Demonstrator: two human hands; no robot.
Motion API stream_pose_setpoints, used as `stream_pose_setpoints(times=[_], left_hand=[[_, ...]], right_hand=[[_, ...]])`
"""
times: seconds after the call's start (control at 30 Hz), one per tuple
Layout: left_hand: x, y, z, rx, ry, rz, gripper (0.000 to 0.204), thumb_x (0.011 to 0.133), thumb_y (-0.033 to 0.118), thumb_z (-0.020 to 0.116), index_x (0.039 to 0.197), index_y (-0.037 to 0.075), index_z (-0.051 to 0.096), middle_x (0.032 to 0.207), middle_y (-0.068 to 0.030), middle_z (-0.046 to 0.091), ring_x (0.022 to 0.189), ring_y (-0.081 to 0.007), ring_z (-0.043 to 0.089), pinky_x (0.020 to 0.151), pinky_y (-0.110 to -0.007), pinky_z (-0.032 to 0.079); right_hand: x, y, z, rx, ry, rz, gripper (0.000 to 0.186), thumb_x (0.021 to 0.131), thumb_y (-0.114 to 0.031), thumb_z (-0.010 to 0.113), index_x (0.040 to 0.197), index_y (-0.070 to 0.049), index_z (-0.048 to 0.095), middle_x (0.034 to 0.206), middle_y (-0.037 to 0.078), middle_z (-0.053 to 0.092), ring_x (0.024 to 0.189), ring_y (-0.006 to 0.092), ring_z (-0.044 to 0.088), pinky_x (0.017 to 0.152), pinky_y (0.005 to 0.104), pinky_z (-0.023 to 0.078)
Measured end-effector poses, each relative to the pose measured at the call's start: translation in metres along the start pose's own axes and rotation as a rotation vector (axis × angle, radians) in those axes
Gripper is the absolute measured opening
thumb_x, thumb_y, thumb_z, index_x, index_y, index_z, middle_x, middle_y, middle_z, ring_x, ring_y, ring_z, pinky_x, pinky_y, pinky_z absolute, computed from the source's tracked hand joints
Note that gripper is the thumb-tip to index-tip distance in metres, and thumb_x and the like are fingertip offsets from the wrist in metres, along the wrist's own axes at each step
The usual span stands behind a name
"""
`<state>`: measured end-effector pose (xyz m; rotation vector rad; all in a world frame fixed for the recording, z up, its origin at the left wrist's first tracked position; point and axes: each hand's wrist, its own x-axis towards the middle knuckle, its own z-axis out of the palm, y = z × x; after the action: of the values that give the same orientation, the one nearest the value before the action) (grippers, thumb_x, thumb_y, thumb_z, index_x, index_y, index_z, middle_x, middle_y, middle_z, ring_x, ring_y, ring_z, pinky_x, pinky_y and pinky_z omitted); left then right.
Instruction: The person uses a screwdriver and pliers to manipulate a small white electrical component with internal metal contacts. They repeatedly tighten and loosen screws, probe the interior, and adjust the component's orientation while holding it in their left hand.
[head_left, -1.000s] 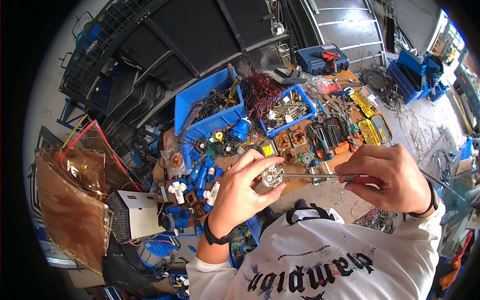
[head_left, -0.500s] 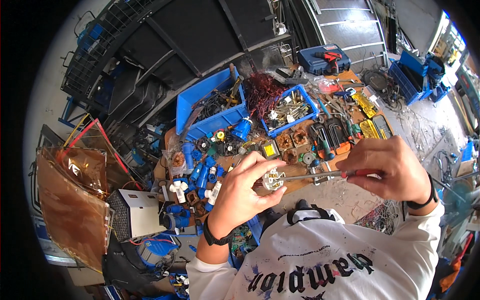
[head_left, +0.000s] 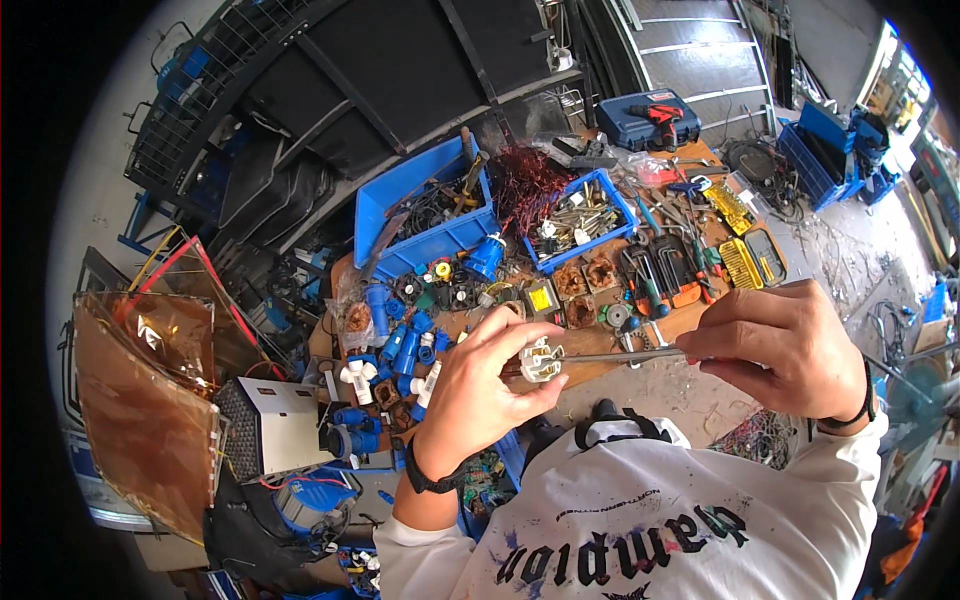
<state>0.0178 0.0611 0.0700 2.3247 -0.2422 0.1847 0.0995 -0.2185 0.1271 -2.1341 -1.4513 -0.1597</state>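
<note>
My left hand (head_left: 478, 378) pinches a small white electrical connector (head_left: 541, 361) with brass-coloured terminals between thumb and fingers, above the front of the bench. From the right, my right hand (head_left: 785, 350) is closed round a screwdriver, whose long metal shaft (head_left: 622, 356) points left. Its tip reaches the connector; I cannot see exactly which part it meets. The screwdriver's red handle is almost wholly covered by my right fingers. Under my hands lies the wooden bench (head_left: 478, 321), crowded with loose parts.
Blue and white plug housings (head_left: 405, 350) lie left of my hands. Behind stand a large blue bin (head_left: 425, 245) of cables and a smaller blue tray (head_left: 585, 252) of metal pieces. Hand tools and a yellow bit case (head_left: 738, 258) spread right. A red drill (head_left: 660, 115) rests on a blue case.
My right hand has shifted slightly and its fingers now cover the red handle that showed before. The connector in my left hand has moved a little left.
</note>
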Motion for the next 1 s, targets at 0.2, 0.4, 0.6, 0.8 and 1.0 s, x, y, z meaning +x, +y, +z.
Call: stream_pose_setpoints(times=[0.2,0.4,0.6,0.8,1.0], left_hand=[[-0.001,0.002,-0.003,-0.007,0.016,-0.057,0.038,0.068,0.008,0.079,0.104,0.006,0.067,0.088,-0.0060,0.057,0.077,-0.0173,0.059,0.066,-0.027,0.048],[-0.006,-0.060,0.002,-0.240,0.099,-0.143,0.029,0.075,0.006,0.076,0.101,0.004,0.065,0.093,-0.0035,0.053,0.079,-0.0128,0.057,0.068,-0.025,0.048],[-0.046,-0.188,0.024,-0.431,0.112,-0.522,0.026,0.082,0.010,0.074,0.104,0.005,0.063,0.086,-0.0003,0.057,0.073,-0.0081,0.054,0.065,-0.023,0.047],[-0.094,-0.263,0.067,-0.356,0.107,-0.731,0.023,0.083,0.015,0.073,0.101,0.005,0.062,0.078,0.0011,0.059,0.061,-0.0055,0.053,0.049,-0.021,0.044],[-0.094,-0.314,0.091,-0.206,-0.019,-0.781,0.028,0.080,0.018,0.076,0.097,0.002,0.063,0.081,-0.0038,0.064,0.073,-0.0125,0.060,0.064,-0.029,0.049]], right_hand=[[-0.010,0.005,0.005,0.201,0.088,0.121,0.027,0.070,-0.002,0.076,0.096,-0.005,0.068,0.087,0.007,0.065,0.074,0.0237,0.066,0.062,0.0322,0.054],[-0.028,0.014,0.016,0.314,0.117,0.253,0.026,0.071,-0.001,0.076,0.095,-0.001,0.068,0.088,0.010,0.066,0.080,0.0250,0.066,0.068,0.0316,0.052],[-0.079,0.036,0.045,0.486,0.217,0.480,0.024,0.074,-0.005,0.076,0.095,0.000,0.066,0.091,0.012,0.067,0.080,0.0227,0.065,0.071,0.0314,0.050],[-0.120,0.040,0.073,0.668,0.346,0.913,0.024,0.080,-0.003,0.073,0.101,0.004,0.064,0.098,0.007,0.067,0.088,0.0084,0.061,0.079,0.0223,0.048],[-0.147,0.032,0.102,0.739,0.550,1.110,0.027,0.083,-0.002,0.070,0.108,0.004,0.062,0.101,0.004,0.066,0.089,0.0081,0.062,0.081,0.0215,0.049]])
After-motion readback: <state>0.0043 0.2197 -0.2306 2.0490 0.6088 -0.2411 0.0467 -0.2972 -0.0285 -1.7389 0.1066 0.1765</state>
